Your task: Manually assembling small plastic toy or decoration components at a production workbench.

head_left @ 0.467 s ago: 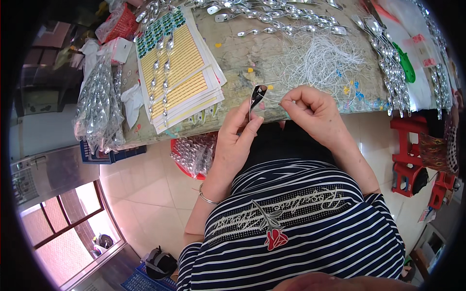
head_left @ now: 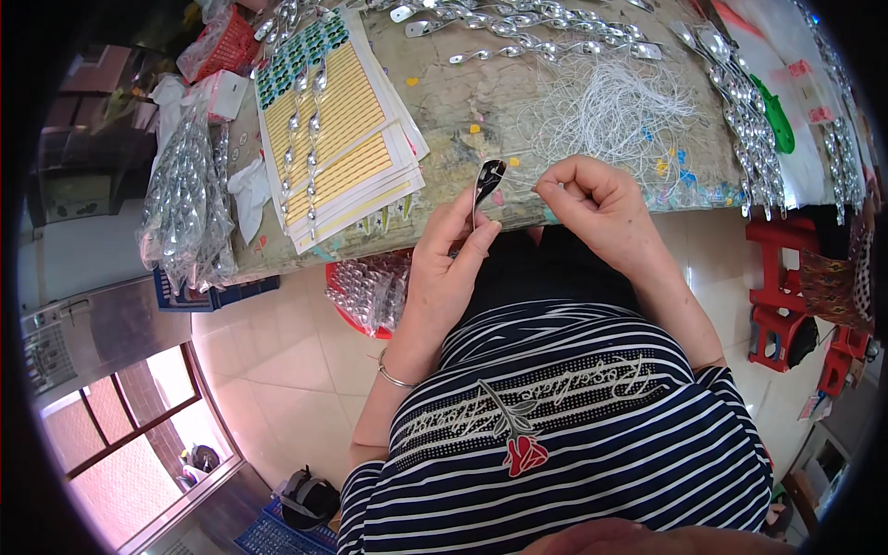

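Observation:
My left hand (head_left: 451, 254) holds a shiny silver strip (head_left: 489, 176) between thumb and fingers at the table's near edge. The strip's curved upper end stands up and looks dark on its face. Just to the right, my right hand (head_left: 599, 211) is closed in a pinch, apart from the strip; what its fingertips hold, if anything, is too fine to make out. Beyond that hand lies a loose tangle of white string (head_left: 615, 111) on the table. Several twisted silver strips (head_left: 555, 46) are laid out farther back.
Left on the table (head_left: 444, 111) lie yellow-printed sheets (head_left: 333, 120) with two twisted strands on top. A plastic bag of silver twists (head_left: 185, 203) hangs by the left edge. More twists (head_left: 740, 120) and a green tool handle (head_left: 775, 116) are at right. A red stool (head_left: 777, 268) stands below.
The string that ran between the strip and my right hand no longer shows there. Both hands stay nearly in place; the view has shifted slightly.

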Demonstrator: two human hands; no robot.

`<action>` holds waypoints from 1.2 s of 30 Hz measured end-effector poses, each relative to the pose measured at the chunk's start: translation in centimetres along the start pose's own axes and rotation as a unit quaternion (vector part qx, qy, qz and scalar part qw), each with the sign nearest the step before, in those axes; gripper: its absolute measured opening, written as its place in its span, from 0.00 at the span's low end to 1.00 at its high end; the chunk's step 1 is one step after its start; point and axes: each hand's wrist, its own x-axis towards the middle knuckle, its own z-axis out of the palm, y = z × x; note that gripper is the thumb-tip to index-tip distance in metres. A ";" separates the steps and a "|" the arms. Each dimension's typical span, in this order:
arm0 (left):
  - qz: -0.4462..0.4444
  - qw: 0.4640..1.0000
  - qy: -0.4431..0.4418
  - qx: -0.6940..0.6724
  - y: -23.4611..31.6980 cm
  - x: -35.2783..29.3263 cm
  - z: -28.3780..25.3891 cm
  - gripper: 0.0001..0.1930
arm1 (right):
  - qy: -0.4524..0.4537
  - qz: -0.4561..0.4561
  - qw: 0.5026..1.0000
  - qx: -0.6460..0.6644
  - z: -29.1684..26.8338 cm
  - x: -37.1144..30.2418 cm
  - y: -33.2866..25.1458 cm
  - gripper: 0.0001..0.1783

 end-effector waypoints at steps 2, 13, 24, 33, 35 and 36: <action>-0.009 1.000 -0.002 0.001 0.0 0.0 0.0 0.23 | 0.002 0.006 1.000 0.013 0.0 0.0 0.0 0.04; 0.055 0.997 -0.015 0.044 -1.3 0.1 -0.2 0.23 | -0.013 0.013 1.000 0.014 0.5 0.2 -0.4 0.04; 0.061 0.996 -0.070 0.016 -0.6 0.6 -0.2 0.23 | -0.013 -0.044 0.996 -0.082 1.6 0.8 0.4 0.04; 0.101 0.986 -0.101 0.089 -0.3 0.9 0.0 0.24 | -0.018 -0.053 0.994 -0.094 1.0 0.4 0.7 0.04; 0.092 0.989 -0.086 0.083 -0.3 0.7 0.1 0.23 | -0.016 -0.051 0.994 -0.096 1.0 0.3 0.7 0.04; 0.108 0.985 -0.093 0.094 -0.6 0.7 0.1 0.22 | -0.020 -0.023 0.999 -0.013 1.0 0.3 1.1 0.05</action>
